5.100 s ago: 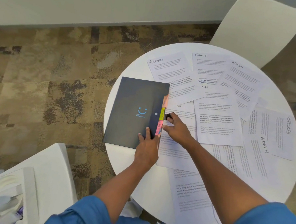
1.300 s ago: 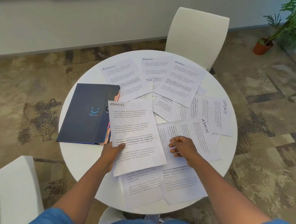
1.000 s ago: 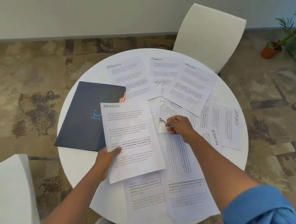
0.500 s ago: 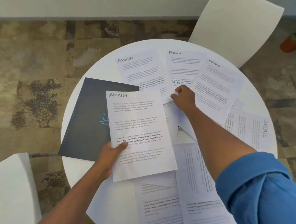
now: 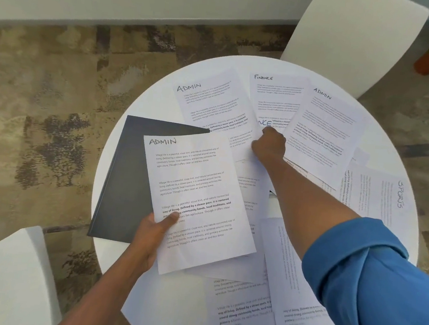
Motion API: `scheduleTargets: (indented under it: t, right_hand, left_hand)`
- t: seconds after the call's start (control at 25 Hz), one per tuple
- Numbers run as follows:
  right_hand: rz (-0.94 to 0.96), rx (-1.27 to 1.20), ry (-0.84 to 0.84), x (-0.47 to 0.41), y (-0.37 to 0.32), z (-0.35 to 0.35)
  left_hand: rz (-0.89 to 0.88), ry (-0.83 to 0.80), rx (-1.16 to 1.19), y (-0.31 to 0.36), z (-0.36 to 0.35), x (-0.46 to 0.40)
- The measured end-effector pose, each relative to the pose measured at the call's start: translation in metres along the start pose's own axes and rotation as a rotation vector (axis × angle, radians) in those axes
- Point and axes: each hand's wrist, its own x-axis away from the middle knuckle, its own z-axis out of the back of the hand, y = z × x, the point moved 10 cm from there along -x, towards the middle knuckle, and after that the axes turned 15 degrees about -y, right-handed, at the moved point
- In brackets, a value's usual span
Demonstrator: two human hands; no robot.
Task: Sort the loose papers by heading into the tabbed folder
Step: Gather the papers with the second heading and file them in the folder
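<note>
- Left hand (image 5: pixel 151 237): you are holding a sheet headed ADMIN (image 5: pixel 196 202) by its lower left edge, thumb lying on the print, the other fingers hidden beneath the page.
- Held sheet: it is hanging tilted above the table, its top left corner overlapping the dark folder (image 5: pixel 129 180).
- Dark folder: it is lying closed and flat just beyond your left thumb, towards the table's left edge; its tabs are hidden.
- Right hand (image 5: pixel 269 148): you are reaching across the spread with fingers curled down onto the papers; whether they are pinching a sheet, you cannot tell from this angle.
- Second ADMIN sheet (image 5: pixel 211 103): it is lying just left of your right knuckles, partly under the held sheet.
- FINANCE sheet (image 5: pixel 273 94): it is lying directly beyond your right fingertips.
- Third ADMIN sheet (image 5: pixel 322 131): it is lying touching the right side of your right hand, overlapping the FINANCE sheet.
- SPORTS sheet (image 5: pixel 387 199): it is lying sideways, well right of your right forearm.
- More sheets (image 5: pixel 245 311): they are overlapping under your right arm, at the near edge.
- Round white table (image 5: pixel 108 251): it is carrying everything.
- White chair (image 5: pixel 353 42): it is standing past the far rim.
</note>
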Motion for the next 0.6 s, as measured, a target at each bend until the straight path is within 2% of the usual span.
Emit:
scheduleTargets:
  t: [0.28, 0.6]
  right_hand:
    - [0.008, -0.303, 0.102, 0.025, 0.033, 0.043]
    - [0.089, -0.729, 0.164, 0.090, 0.122, 0.105]
  left_hand:
    - [-0.005, -0.011, -0.050, 0.004, -0.001, 0.004]
    - [-0.015, -0.023, -0.108, -0.004, -0.022, 0.018]
